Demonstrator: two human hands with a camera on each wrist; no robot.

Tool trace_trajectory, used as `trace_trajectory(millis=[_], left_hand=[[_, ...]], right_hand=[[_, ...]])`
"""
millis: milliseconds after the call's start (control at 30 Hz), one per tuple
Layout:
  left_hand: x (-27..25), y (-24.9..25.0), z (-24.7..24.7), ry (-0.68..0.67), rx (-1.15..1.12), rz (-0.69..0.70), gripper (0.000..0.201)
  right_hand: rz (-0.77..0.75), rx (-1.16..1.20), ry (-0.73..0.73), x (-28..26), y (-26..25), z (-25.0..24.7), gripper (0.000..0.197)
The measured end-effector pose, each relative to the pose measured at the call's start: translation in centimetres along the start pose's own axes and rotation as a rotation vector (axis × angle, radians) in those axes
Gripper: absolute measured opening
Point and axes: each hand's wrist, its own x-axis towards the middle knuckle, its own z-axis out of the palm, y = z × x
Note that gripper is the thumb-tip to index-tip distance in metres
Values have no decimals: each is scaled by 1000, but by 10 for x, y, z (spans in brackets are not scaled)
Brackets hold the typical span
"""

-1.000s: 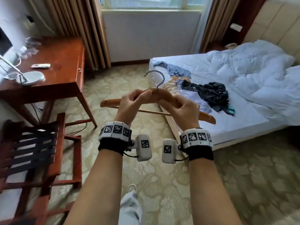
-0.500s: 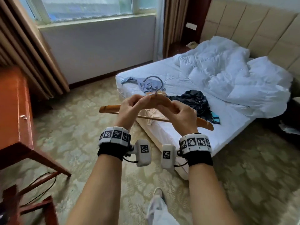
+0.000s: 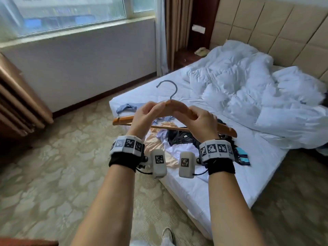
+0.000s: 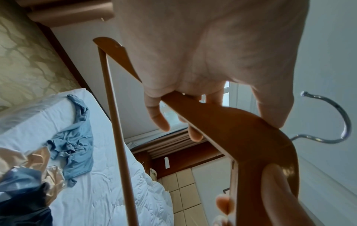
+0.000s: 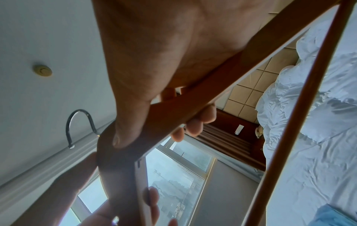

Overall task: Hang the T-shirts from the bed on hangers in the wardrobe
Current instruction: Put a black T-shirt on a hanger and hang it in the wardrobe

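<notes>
Over the near corner of the bed [image 3: 213, 189], centre of the head view, both hands are wrapped round the top bar of a wooden hanger [image 3: 177, 108]: left hand [image 3: 145, 118] on one shoulder, right hand [image 3: 200, 121] on the other, hook [image 3: 168, 89] pointing up. The shirts [image 3: 179, 139] are still in a crumpled pile on the sheet right below, none on the hanger yet.

What could go wrong imo: that pile is tangled, dark and pale stuff overlapping, so letting go with one hand to grab a tee could drag two pieces up at once. The hanger would also tip once it's held by one side only, and the hook could snag fabric.

Wrist views help here. Left wrist shows fingers [image 4: 158, 117] curled over the bar and the blue tee [image 4: 73, 137] lying apart from the heap. Right wrist shows the thumb [image 5: 127, 122] clamped on the bar, plus the duvet [image 5: 309, 122], but no pile.
</notes>
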Motion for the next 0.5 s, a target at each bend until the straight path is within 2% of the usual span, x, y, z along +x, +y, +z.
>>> trace_trajectory(millis=[133, 200, 267, 333, 500], left_hand=[[74, -16, 7, -96, 3, -6, 56], [111, -26, 15, -142, 13, -17, 50], [147, -38, 24, -182, 20, -25, 41], [187, -53, 34, -229, 2, -38, 41], [292, -92, 63, -396, -9, -107, 49]], right_hand=[[51, -10, -48, 60, 17, 1, 48], [83, -14, -65, 91, 32, 4, 42], [124, -29, -82, 122, 48, 10, 45], [182, -21, -80, 152, 66, 17, 55], [360, 5, -113, 228, 113, 31, 49]])
